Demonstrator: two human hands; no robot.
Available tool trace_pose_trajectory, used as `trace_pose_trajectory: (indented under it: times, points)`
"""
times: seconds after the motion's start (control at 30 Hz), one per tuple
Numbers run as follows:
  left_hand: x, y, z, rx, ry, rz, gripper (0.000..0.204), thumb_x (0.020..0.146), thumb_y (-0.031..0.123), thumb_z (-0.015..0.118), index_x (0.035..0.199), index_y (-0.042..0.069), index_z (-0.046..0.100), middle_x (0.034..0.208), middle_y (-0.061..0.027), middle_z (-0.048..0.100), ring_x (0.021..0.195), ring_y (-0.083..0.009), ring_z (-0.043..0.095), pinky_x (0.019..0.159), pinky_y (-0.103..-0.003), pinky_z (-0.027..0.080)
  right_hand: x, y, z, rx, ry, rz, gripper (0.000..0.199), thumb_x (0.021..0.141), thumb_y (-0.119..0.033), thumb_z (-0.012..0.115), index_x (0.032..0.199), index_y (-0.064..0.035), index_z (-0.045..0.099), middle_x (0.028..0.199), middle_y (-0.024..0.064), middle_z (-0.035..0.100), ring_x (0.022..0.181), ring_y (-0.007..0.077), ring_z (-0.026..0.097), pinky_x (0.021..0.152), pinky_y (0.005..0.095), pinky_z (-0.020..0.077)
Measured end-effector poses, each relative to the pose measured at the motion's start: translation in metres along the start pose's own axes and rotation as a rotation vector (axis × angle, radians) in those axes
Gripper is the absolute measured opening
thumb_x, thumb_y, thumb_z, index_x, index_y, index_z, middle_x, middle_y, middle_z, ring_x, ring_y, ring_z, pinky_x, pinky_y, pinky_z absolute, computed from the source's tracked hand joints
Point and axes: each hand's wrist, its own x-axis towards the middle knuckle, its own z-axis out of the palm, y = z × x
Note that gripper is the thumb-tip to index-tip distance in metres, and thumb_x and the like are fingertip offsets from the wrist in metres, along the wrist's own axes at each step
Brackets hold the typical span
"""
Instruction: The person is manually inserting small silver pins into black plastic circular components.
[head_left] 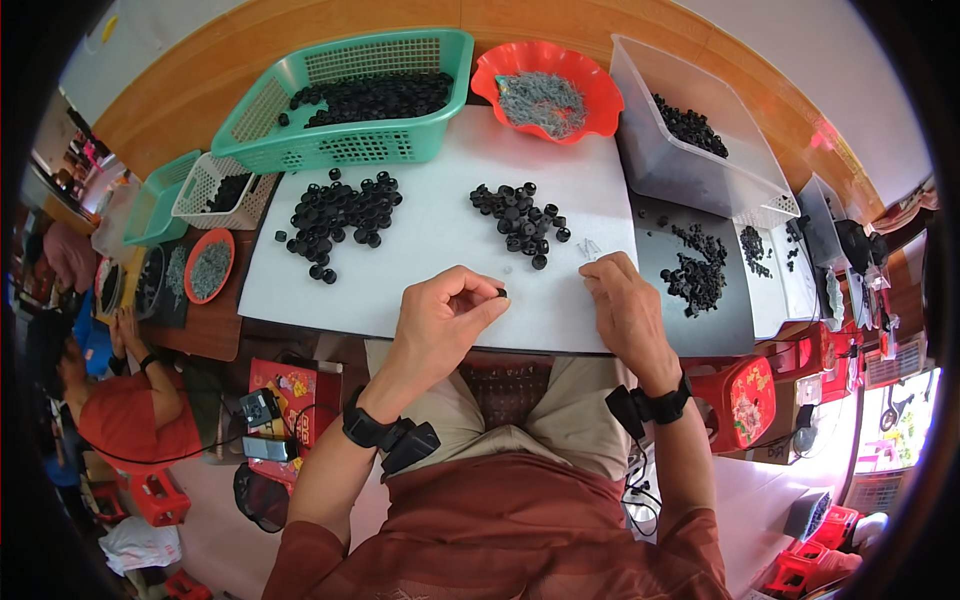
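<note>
My left hand (440, 318) is above the near edge of the white work surface (430, 235). Its thumb and forefinger pinch a small round black part (501, 293). To its right, my right hand (626, 308) rests with bent fingers close to a few thin silvery pins (590, 247) on the surface. Whether a pin is between those fingertips is too small to tell. A heap of black knob-like parts (518, 215) lies just beyond my hands, and a larger heap of similar parts (345, 215) lies to the left.
Along the back stand a green basket (385, 148) of black parts, a red bowl (600, 95) of thin grey pieces and a clear bin (655, 165). Small black pieces (695, 270) lie on a dark board at right. Another person (135, 415) sits at left. A red stool (742, 400) stands right.
</note>
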Motion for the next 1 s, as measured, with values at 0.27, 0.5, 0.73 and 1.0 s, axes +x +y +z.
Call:
trace_pose_trajectory:
  times: [0.27,0.5,0.73,1.0]
  points:
    - [-0.003,-0.007,0.001,0.172,0.039,0.105,0.010,0.086,0.001,0.074,0.093,-0.002,0.067,0.101,-0.0089,0.073,0.080,-0.0071,0.062,0.074,-0.024,0.053,-0.003,-0.003,-0.001,0.087,0.053,0.050,0.010,0.089,-0.001,0.063,0.098,-0.0015,0.061,0.098,0.0140,0.063,0.075,0.0349,0.063,0.065,0.0402,0.0500]
    - [-0.007,-0.011,0.008,0.211,0.105,0.182,0.017,0.085,0.005,0.076,0.099,0.000,0.069,0.096,-0.0079,0.073,0.080,-0.0127,0.067,0.075,-0.027,0.055,-0.006,-0.005,0.000,0.095,0.086,0.067,0.013,0.085,0.002,0.066,0.097,-0.0018,0.062,0.097,0.0144,0.063,0.077,0.0348,0.064,0.065,0.0395,0.0503]
    - [-0.006,-0.014,0.009,0.237,0.160,0.214,0.019,0.085,0.008,0.076,0.101,0.001,0.070,0.087,-0.0084,0.072,0.077,-0.0143,0.068,0.073,-0.027,0.055,-0.009,-0.003,0.003,0.076,0.108,0.027,0.016,0.085,0.005,0.065,0.098,-0.0015,0.060,0.097,0.0161,0.063,0.077,0.0349,0.065,0.067,0.0397,0.0514]
    - [-0.006,-0.008,0.005,0.195,0.107,0.149,0.021,0.086,0.011,0.076,0.103,0.000,0.068,0.087,-0.0093,0.071,0.076,-0.0146,0.067,0.072,-0.028,0.055,-0.007,0.000,0.004,0.081,0.113,-0.013,0.013,0.086,0.007,0.060,0.098,0.0013,0.058,0.089,0.0172,0.061,0.069,0.0317,0.060,0.064,0.0366,0.0480]
